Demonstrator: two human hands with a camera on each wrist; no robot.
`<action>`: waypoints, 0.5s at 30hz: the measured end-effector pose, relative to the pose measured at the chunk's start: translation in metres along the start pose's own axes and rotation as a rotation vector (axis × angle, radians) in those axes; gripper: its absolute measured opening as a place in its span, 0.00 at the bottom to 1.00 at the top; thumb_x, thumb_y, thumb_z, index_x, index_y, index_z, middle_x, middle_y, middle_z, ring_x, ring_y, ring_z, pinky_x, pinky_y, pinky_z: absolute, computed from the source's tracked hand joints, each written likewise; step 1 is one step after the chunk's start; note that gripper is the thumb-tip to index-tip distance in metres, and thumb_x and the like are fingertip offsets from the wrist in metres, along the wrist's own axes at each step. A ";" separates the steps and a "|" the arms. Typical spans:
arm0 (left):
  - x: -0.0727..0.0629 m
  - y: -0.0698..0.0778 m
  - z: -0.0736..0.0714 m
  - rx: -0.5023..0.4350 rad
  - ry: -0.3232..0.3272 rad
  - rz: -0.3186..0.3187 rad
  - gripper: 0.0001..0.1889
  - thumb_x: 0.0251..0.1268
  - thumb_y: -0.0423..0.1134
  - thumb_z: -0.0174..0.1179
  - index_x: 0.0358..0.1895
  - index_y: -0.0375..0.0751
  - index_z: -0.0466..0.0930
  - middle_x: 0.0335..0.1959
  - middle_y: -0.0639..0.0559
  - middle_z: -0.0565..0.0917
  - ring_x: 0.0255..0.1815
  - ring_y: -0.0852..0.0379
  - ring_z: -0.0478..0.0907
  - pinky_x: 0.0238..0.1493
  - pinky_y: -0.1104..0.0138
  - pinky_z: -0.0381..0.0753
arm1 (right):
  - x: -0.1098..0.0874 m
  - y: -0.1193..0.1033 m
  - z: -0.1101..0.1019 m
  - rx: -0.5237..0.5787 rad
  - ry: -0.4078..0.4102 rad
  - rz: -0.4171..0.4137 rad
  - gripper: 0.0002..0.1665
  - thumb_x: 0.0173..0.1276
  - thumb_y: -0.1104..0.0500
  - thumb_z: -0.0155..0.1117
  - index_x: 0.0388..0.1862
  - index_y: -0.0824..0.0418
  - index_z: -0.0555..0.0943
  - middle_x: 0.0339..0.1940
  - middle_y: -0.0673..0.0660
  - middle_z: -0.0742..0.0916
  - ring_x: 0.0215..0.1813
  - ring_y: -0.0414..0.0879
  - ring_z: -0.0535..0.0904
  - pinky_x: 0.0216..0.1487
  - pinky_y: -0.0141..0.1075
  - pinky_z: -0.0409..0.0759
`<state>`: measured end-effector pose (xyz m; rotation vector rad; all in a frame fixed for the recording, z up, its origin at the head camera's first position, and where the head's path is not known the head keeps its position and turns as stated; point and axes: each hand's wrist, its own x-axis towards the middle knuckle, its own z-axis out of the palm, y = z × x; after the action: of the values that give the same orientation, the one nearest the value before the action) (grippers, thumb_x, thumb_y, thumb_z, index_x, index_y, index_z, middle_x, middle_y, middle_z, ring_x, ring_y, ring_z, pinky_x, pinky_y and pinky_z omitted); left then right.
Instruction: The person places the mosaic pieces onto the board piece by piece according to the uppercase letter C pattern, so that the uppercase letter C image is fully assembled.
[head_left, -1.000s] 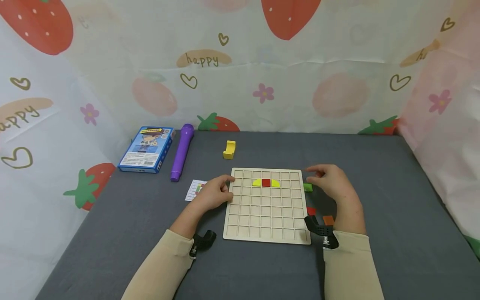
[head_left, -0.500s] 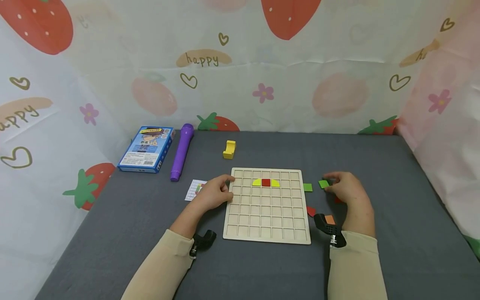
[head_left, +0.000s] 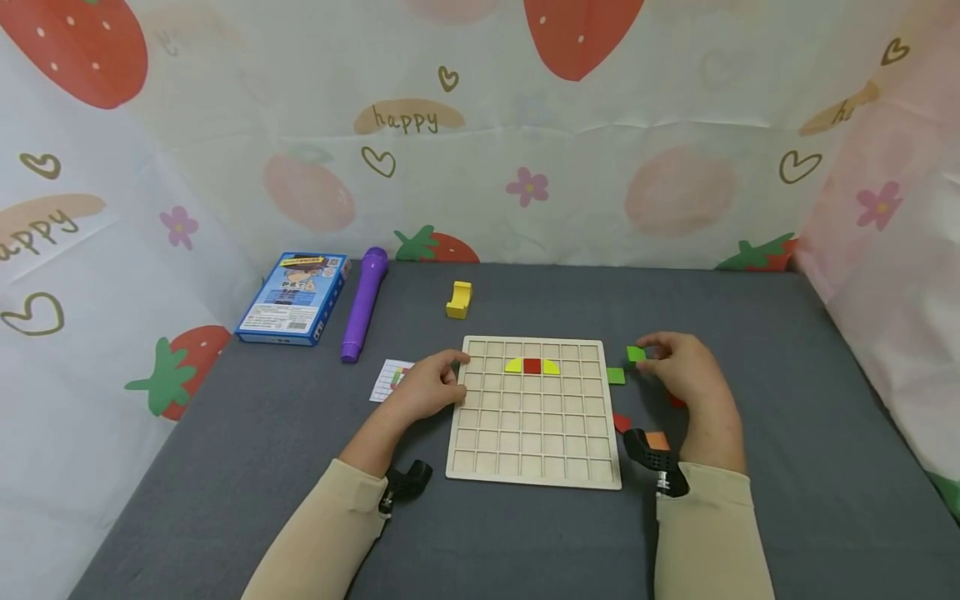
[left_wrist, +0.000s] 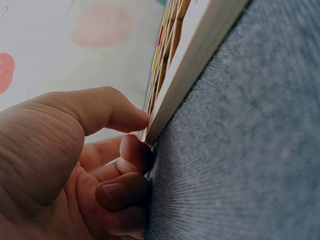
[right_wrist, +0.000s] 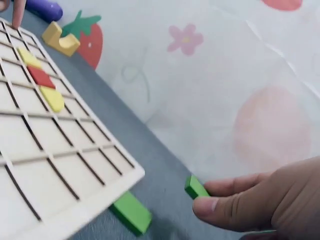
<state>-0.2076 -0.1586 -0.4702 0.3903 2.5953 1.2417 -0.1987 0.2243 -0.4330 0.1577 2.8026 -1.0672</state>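
Observation:
A pale wooden grid board (head_left: pixel 532 433) lies on the grey cloth, with a red square (head_left: pixel 532 366) between two yellow quarter-round tiles (head_left: pixel 513 365) in its cells. My left hand (head_left: pixel 425 390) holds the board's left edge; in the left wrist view the thumb (left_wrist: pixel 120 112) meets the rim and the other fingers curl beside it. Just right of the board, my right hand (head_left: pixel 686 371) pinches a green square tile (right_wrist: pixel 196 186) between thumb and fingers. A second green tile (right_wrist: pixel 131 212) lies against the board's right edge.
Red tiles (head_left: pixel 622 423) and an orange tile (head_left: pixel 657 440) lie by the right wrist, partly hidden. A yellow curved block (head_left: pixel 459 300), a purple microphone-shaped stick (head_left: pixel 365 304) and a blue box (head_left: pixel 294 300) stand farther back. A printed grid card (head_left: pixel 387 379) is partly behind the left hand.
The right hand moved right from the board's edge, came to hold the green tile, then shifted slightly back left with it. The left hand and the board stayed put.

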 end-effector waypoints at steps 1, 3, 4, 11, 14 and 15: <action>0.000 0.000 0.000 0.001 0.000 -0.001 0.30 0.58 0.30 0.61 0.68 0.37 0.75 0.21 0.53 0.75 0.17 0.59 0.66 0.23 0.66 0.64 | -0.001 -0.004 0.000 0.005 0.005 -0.022 0.23 0.73 0.60 0.66 0.66 0.64 0.80 0.51 0.66 0.80 0.48 0.61 0.75 0.45 0.51 0.74; 0.000 0.000 0.000 0.001 0.000 -0.004 0.30 0.58 0.31 0.61 0.68 0.37 0.75 0.21 0.53 0.75 0.17 0.59 0.66 0.23 0.66 0.64 | -0.003 -0.013 0.000 0.014 0.012 -0.068 0.23 0.74 0.60 0.66 0.65 0.64 0.80 0.56 0.68 0.79 0.53 0.64 0.76 0.49 0.54 0.76; 0.000 0.000 0.000 0.001 0.001 -0.005 0.30 0.58 0.31 0.61 0.68 0.37 0.75 0.21 0.53 0.75 0.17 0.59 0.66 0.23 0.66 0.64 | -0.005 -0.017 0.000 0.021 0.010 -0.085 0.23 0.74 0.60 0.66 0.65 0.64 0.80 0.59 0.69 0.79 0.56 0.65 0.76 0.51 0.55 0.76; 0.000 0.000 0.001 0.012 0.005 -0.006 0.30 0.58 0.31 0.61 0.68 0.37 0.75 0.22 0.53 0.75 0.17 0.59 0.66 0.24 0.66 0.64 | -0.009 -0.043 0.005 0.077 -0.023 -0.165 0.24 0.73 0.58 0.67 0.66 0.62 0.80 0.62 0.66 0.80 0.54 0.60 0.79 0.48 0.52 0.78; 0.000 0.000 0.000 0.008 0.005 -0.006 0.30 0.57 0.31 0.61 0.68 0.37 0.75 0.22 0.53 0.75 0.18 0.59 0.66 0.24 0.65 0.64 | -0.008 -0.050 0.009 0.089 -0.044 -0.193 0.24 0.72 0.58 0.68 0.65 0.61 0.81 0.59 0.64 0.83 0.49 0.57 0.79 0.43 0.48 0.78; 0.000 0.000 0.001 0.008 0.006 -0.008 0.30 0.57 0.31 0.61 0.68 0.37 0.76 0.22 0.53 0.75 0.18 0.59 0.66 0.24 0.65 0.64 | -0.008 -0.053 0.011 0.092 -0.051 -0.200 0.23 0.72 0.58 0.69 0.65 0.61 0.82 0.58 0.64 0.83 0.48 0.56 0.79 0.42 0.48 0.78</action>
<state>-0.2074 -0.1581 -0.4707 0.3786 2.6051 1.2320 -0.1976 0.1774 -0.4053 -0.1418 2.7707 -1.2241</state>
